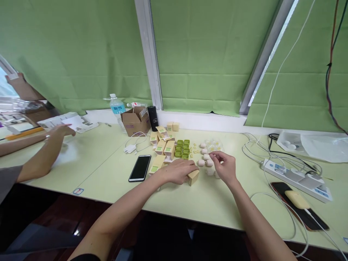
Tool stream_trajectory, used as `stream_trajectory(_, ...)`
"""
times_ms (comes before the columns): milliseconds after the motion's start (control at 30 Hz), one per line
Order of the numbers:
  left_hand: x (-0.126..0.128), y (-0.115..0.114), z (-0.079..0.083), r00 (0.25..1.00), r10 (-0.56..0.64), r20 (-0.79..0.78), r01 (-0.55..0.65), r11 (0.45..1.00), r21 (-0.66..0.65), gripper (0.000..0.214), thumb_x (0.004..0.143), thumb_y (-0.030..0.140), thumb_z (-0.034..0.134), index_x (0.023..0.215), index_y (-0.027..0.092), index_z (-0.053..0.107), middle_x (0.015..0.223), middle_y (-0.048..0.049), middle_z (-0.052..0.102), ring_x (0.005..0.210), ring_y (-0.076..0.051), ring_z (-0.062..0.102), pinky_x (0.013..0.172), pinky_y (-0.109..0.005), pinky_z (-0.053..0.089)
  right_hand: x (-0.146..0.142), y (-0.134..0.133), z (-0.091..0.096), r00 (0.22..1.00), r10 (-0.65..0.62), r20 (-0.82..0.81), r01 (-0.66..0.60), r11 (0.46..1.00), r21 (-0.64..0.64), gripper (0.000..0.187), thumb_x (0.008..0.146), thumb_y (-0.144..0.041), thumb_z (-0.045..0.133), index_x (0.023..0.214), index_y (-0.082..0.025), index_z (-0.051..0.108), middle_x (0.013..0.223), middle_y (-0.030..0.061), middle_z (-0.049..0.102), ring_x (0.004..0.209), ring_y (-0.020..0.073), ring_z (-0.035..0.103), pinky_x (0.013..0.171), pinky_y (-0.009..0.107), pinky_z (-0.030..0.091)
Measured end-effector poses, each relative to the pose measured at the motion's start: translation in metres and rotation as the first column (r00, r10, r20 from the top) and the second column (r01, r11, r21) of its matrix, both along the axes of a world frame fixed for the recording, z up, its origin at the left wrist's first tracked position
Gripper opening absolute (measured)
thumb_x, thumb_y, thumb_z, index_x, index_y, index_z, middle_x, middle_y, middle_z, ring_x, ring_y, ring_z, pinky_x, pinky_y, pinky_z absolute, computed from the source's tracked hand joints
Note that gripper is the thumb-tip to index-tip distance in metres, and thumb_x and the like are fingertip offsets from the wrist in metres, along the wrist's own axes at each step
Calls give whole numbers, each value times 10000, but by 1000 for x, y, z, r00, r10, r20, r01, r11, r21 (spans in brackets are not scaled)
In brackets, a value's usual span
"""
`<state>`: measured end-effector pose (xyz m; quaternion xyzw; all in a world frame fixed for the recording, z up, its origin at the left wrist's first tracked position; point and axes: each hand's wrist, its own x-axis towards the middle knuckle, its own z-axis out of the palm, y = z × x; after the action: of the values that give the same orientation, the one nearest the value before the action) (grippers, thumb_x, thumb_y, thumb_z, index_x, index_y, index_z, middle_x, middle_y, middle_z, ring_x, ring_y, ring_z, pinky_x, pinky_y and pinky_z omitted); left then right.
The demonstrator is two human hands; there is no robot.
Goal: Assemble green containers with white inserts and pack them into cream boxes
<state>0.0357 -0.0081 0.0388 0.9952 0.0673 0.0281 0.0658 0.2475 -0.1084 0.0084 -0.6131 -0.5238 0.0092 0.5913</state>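
Note:
My left hand (178, 171) is closed over a small pale-yellow box (193, 177) that rests on the table, its fingers on the box's top. Thumb and fingertips of my right hand (224, 167) are pinched together above several white rounded pieces (201, 163); whatever they hold is hidden. Between the hands lie rows of green square trays (186, 146) and several tiny yellow pieces (194, 148). A pile of pale-yellow boxes with green windows (169, 148) is beyond my left wrist. Clear plastic pieces with yellow spots (214, 145) lie behind the white ones.
On the left are a black phone (139, 168), a white charger (130, 148), a cardboard box (136, 121), a black bottle (153, 118) and a water bottle (117, 108). Rightward, a power strip (296, 177), cables and another phone (315, 218). A co-worker's arms (46, 152) reach in at far left.

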Motion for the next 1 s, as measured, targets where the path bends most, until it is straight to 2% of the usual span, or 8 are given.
stream_trajectory(100,7,11,10,1000,6,-6,-6,1000,-12,390,826,275,728,1200,267,616,1056,-46,674,896,-263,655,722,-345,452,5,-7,0,1000,-9,21,9,1000,13,198,866,-345,635,792,-204,752,567,-12,581,516,131,470,519,271,403)
stream_trajectory(200,18,37,25,995,80,67,-81,997,9,381,835,305,723,1197,260,614,1100,-59,676,949,-273,656,768,-349,452,7,-13,-1,999,-25,48,24,999,24,208,883,-351,628,779,-213,744,574,-5,604,515,137,487,522,278,424)
stream_trajectory(367,52,114,47,943,300,142,-318,940,122,447,878,265,618,1313,207,536,1296,-107,629,1154,-292,609,896,-364,448,4,-19,-2,990,-14,140,8,999,45,192,920,-309,595,809,-226,728,617,4,647,504,136,496,516,280,429)
stream_trajectory(467,75,164,50,903,404,146,-425,888,176,468,879,245,605,1335,186,514,1323,-117,619,1179,-287,593,942,-367,429,0,-20,-3,968,15,249,-29,998,55,180,942,-248,567,844,-229,717,656,13,669,496,130,488,514,279,409)
stream_trajectory(600,101,211,36,853,513,93,-519,821,236,412,890,258,607,1287,168,544,1297,-131,631,1177,-294,565,1005,-400,372,-4,-21,-10,908,30,417,-53,998,44,163,947,-168,555,910,-222,703,625,6,633,501,127,487,516,275,357)
stream_trajectory(733,122,238,14,812,575,97,-579,774,257,371,888,251,607,1227,101,590,1289,-217,609,1257,-353,474,1053,-472,313,-6,-20,-14,837,18,547,-38,999,25,184,948,-128,520,928,-220,677,597,-3,592,510,134,481,528,289,314)
stream_trajectory(867,138,253,-5,778,617,119,-623,733,275,384,865,172,594,1237,79,607,1401,-262,515,1387,-383,345,1126,-536,211,-9,-20,-15,782,20,623,-45,999,24,188,926,-92,519,929,-213,663,598,-4,573,507,139,453,529,300,285)
stream_trajectory(1000,148,251,-20,744,653,142,-664,700,261,586,832,129,592,1408,84,491,1512,-274,419,1469,-412,234,1154,-599,144,-13,-24,-12,751,27,659,-55,998,21,202,917,-76,516,942,-220,654,607,4,567,509,146,439,530,317,262)
